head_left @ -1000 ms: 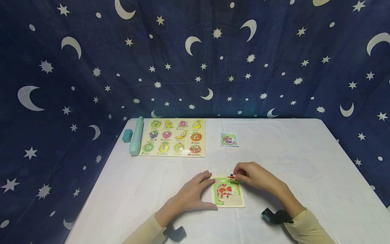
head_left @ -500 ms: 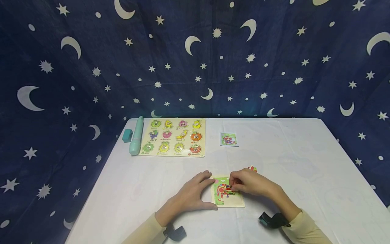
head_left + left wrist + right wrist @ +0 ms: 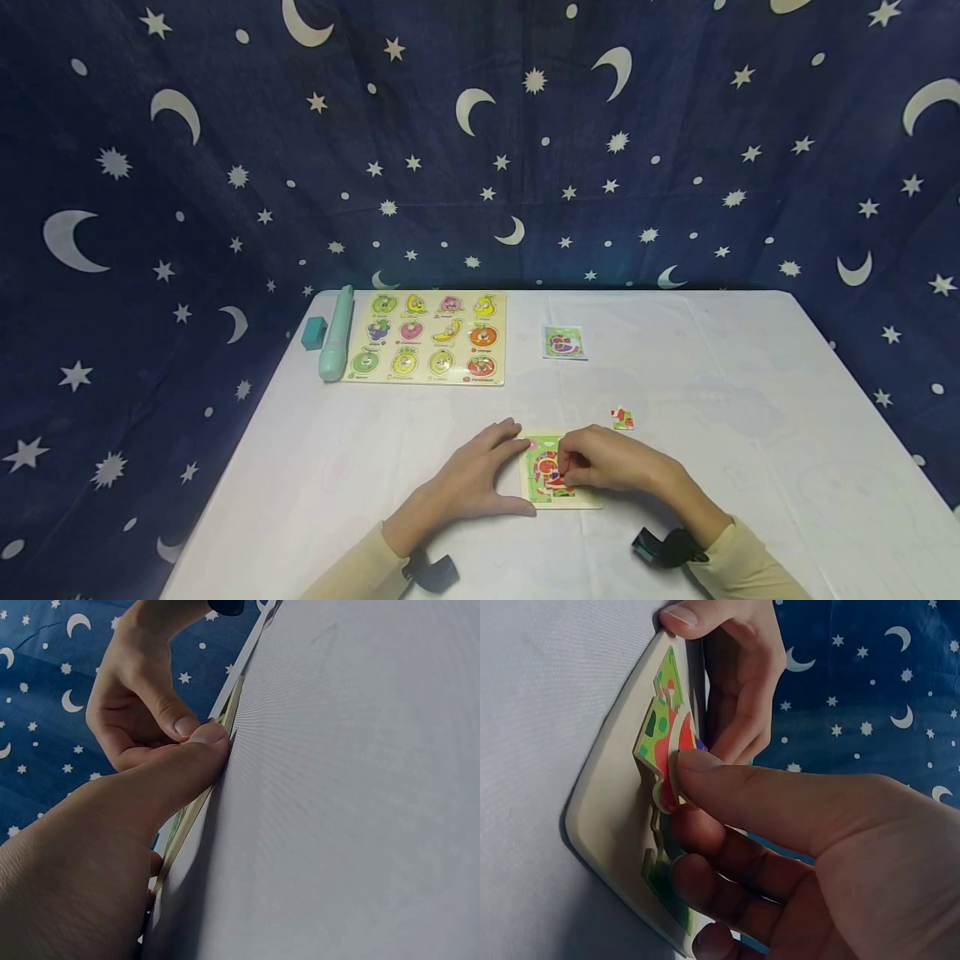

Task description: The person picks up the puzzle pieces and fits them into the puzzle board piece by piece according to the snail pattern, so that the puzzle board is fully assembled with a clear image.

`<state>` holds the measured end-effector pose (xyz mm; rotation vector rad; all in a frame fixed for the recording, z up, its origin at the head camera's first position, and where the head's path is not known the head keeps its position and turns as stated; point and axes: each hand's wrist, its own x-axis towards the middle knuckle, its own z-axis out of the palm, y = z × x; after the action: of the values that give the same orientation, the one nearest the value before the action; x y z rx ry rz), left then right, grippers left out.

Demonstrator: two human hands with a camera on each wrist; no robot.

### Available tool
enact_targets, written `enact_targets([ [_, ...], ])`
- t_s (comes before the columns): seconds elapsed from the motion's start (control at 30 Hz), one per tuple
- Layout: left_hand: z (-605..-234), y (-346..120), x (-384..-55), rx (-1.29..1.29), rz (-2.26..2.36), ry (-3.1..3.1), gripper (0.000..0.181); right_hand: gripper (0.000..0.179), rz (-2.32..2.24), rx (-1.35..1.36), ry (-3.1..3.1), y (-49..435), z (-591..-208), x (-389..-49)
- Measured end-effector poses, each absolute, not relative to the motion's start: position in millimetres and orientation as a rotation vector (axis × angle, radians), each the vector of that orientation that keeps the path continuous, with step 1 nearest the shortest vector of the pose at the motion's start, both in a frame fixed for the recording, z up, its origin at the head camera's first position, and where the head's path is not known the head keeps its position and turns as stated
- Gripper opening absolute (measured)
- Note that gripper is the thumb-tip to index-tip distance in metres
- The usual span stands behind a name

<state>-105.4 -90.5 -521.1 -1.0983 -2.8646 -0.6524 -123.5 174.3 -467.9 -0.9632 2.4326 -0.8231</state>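
A small square jigsaw board (image 3: 588, 502) lies flat on the table, partly filled with green and red picture pieces. My left hand (image 3: 476, 475) rests along its left side, fingers spread, with the thumb at the near left corner and the index fingertip farther up the edge. Between thumb and fingers, my right hand (image 3: 618, 458) pinches a jigsaw piece (image 3: 658, 739) printed green, red and cream. The right wrist view shows this piece tilted over the bare wood of the near part, overlapping its neighbours. The right hand hides the board's far right part in the head view.
Another loose jigsaw piece (image 3: 622, 418) lies beyond the right hand. Farther back are a small picture card (image 3: 565, 342), a fruit puzzle board (image 3: 427, 354), a teal stick-shaped object (image 3: 337, 337) and a teal block (image 3: 313, 333). A starry curtain (image 3: 420, 233) hangs behind the table.
The right hand has carried its piece from the board's far right corner toward the near middle. The loose piece beyond it has come into view. The left hand has stayed put.
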Motion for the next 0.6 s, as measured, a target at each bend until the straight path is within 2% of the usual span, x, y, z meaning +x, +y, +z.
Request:
enact_targets([
  [0.6,-522.2,-91.0,-106.0,-1.103,-0.664,-2.867,0.089,0.020,-0.764,-0.986,2.455,168.4,-472.2,-120.6],
])
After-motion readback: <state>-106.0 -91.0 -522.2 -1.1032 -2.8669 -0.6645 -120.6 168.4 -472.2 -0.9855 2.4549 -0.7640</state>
